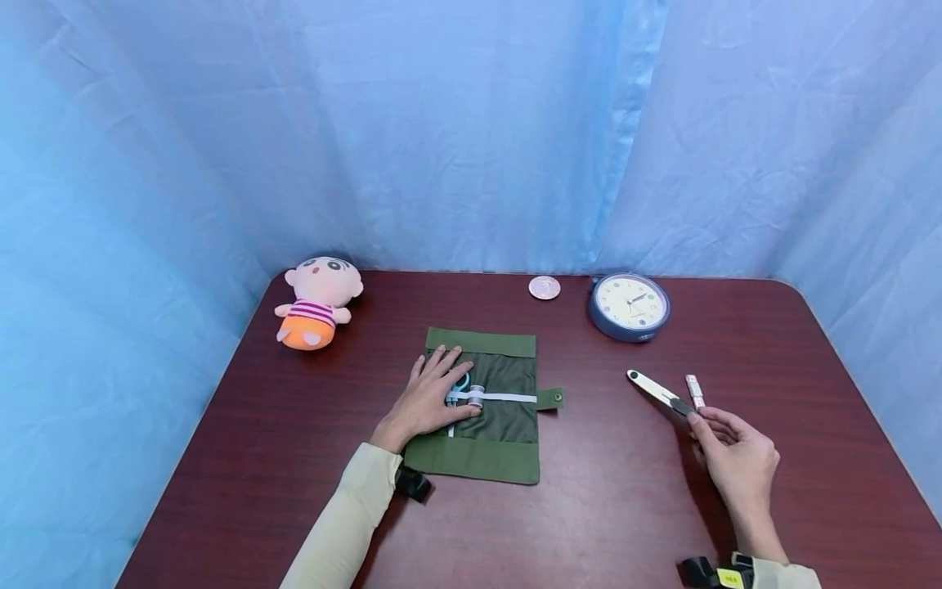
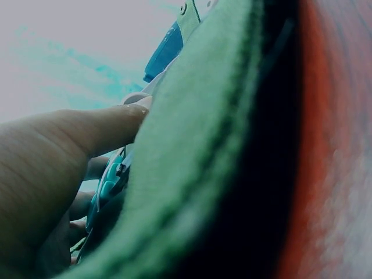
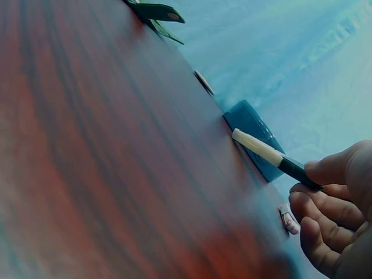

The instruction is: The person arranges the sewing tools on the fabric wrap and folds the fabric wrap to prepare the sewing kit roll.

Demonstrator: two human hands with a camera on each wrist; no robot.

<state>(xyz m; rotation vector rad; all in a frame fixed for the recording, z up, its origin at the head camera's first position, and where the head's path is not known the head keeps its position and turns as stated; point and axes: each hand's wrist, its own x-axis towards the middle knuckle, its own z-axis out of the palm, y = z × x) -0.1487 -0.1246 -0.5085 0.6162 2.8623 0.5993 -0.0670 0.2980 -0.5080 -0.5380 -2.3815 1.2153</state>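
A green fabric case (image 1: 471,462) lies unfolded on the table, a white elastic band (image 1: 515,398) across its middle. Under the band are blue-handled scissors (image 1: 460,383) and a grey spool (image 1: 476,396). My left hand (image 1: 423,402) rests on the case's left part with fingers spread, its thumb beside the spool. At the right, my right hand (image 1: 739,462) pinches the dark end of a white-and-black knife-like tool (image 1: 651,386) between thumb and fingers. Just beyond those fingers is a small white-and-pink item (image 1: 694,391), also in the right wrist view (image 3: 289,218).
A blue round clock (image 1: 629,307) stands at the back right, with a small pink disc (image 1: 545,287) to its left. A plush doll (image 1: 316,303) lies at the back left. The case's snap strap (image 1: 550,398) sticks out to the right. Blue curtains hang behind the table.
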